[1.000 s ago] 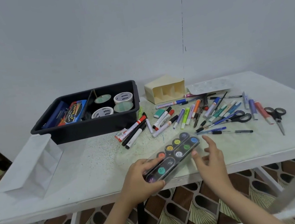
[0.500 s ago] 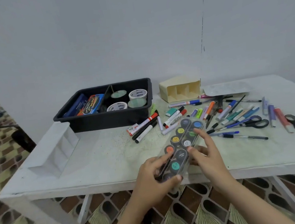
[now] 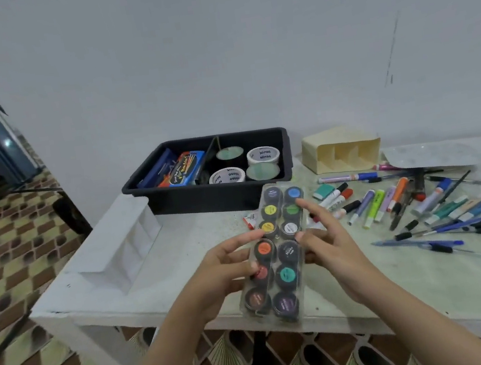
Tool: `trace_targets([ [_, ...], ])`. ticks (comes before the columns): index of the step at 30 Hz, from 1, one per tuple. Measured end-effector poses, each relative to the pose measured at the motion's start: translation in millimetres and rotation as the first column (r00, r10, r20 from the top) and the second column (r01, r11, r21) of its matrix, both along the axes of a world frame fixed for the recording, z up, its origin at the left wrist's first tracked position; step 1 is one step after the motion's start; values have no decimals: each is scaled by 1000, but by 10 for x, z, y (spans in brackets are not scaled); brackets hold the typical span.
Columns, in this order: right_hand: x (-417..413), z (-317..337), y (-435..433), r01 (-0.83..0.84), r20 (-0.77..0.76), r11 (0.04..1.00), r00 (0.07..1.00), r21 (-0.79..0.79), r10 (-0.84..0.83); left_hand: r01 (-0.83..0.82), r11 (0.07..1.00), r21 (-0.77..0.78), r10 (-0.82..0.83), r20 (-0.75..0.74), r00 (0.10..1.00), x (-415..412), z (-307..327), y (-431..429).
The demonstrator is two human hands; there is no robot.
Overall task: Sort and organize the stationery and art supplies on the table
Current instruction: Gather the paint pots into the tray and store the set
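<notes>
Table white, black tray at 12 o'clock already holding tape rolls. Paint pot set held over the 6 o'clock table edge, swung from slanted a second ago to lengthwise, far end aimed at the tray, so likely going in next. Left hand pinches its 9 o'clock edge, right hand loose, straight fingers steadying the 3 o'clock edge. Markers unsorted at 2 o'clock
</notes>
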State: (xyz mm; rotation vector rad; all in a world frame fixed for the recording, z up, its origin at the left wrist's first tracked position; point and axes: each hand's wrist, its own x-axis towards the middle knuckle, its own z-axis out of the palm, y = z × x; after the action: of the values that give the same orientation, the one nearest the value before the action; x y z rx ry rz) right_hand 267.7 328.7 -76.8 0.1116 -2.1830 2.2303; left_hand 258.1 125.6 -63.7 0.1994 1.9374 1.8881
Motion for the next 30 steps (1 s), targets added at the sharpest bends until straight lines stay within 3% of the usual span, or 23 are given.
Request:
trace_targets([
  [5, -556, 121, -358, 39, -111, 999, 993, 18, -36, -129, 984, 121, 130, -8, 991, -479, 174, -399],
  [8, -942, 163, -489, 151, -234, 967, 967, 206, -101, -184, 979, 82, 189, -49, 981, -863, 362, -661],
  [12, -1472, 202, -584, 348, -404, 768, 906, 537, -128, -239, 970, 46, 243, -104, 964, -1396, 560, -1050],
  [15, -1819, 235, -674, 386, -383, 667, 910, 638, -161, -243, 970, 20, 243, -94, 965, -1814, 664, -1314],
  [21, -2208, 195, -1021, 272, -220, 459, 962, 846, -165, -273, 959, -74, 269, -57, 961, -2620, 661, -1678],
  [25, -2213, 125, -1092, 301, -278, 270, 953, 914, -122, -266, 954, -141, 264, -31, 964, -2962, 602, -1762],
  [30, -2171, 76, -1070, 357, -378, 309, 926, 881, 6, -212, 949, -234, 212, -28, 977, -3208, 506, -1766],
])
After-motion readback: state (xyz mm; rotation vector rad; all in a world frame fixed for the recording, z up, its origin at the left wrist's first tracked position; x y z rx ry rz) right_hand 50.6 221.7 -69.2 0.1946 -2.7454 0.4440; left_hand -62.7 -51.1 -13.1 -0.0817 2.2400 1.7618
